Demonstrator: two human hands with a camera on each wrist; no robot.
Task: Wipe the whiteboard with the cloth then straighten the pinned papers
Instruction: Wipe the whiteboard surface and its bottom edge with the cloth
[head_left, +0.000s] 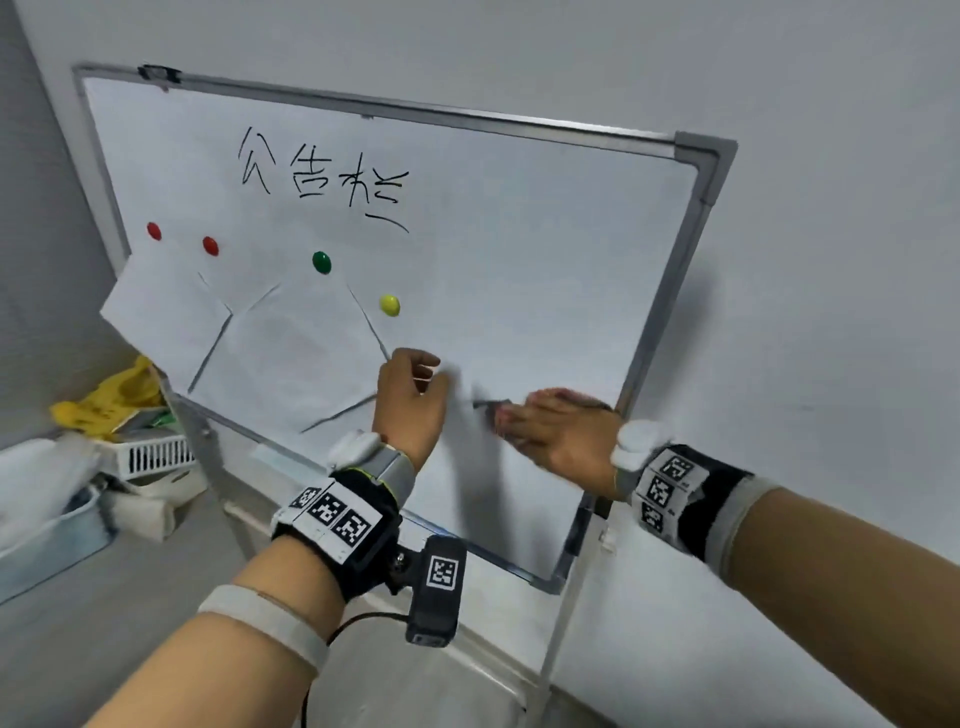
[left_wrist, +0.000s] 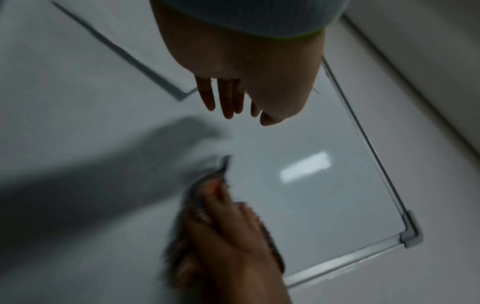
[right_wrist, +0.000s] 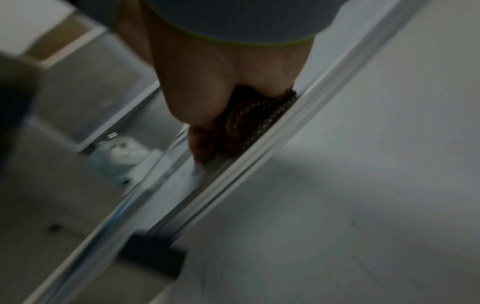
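- Head view alone takes in the whole whiteboard (head_left: 519, 270): black handwriting at its top, and lower left the pinned papers (head_left: 291, 353), overlapping and tilted under two red magnets (head_left: 210, 246), a green magnet (head_left: 321, 262) and a yellow magnet (head_left: 389, 305).
- Same view: the right hand (head_left: 550, 431) lies flat, fingers straight, pressing the cloth (head_left: 491, 408) on the board's lower right area; only a dark edge of cloth peeks past the fingertips, smeared by motion blur.
- Same view: the left hand (head_left: 410, 395) sits at the lower right corner of the papers with fingers curled; whether it pinches the sheet's edge or only touches it cannot be told.
- Left wrist view shows what the head view hides: the cloth (left_wrist: 207, 185) is dark and patterned, spread under the right hand (left_wrist: 228, 236), and the left hand's fingers (left_wrist: 228, 98) point out loosely, close together, holding nothing visible.
- Right wrist view shows the cloth (right_wrist: 249, 123) bunched between palm and board, next to the board's metal frame (right_wrist: 259, 160); the fingers are hidden and the picture is blurred.
- Beside the board, left in the head view, a yellow bag (head_left: 109, 400) lies on a white basket (head_left: 156, 457), both partly cut off.
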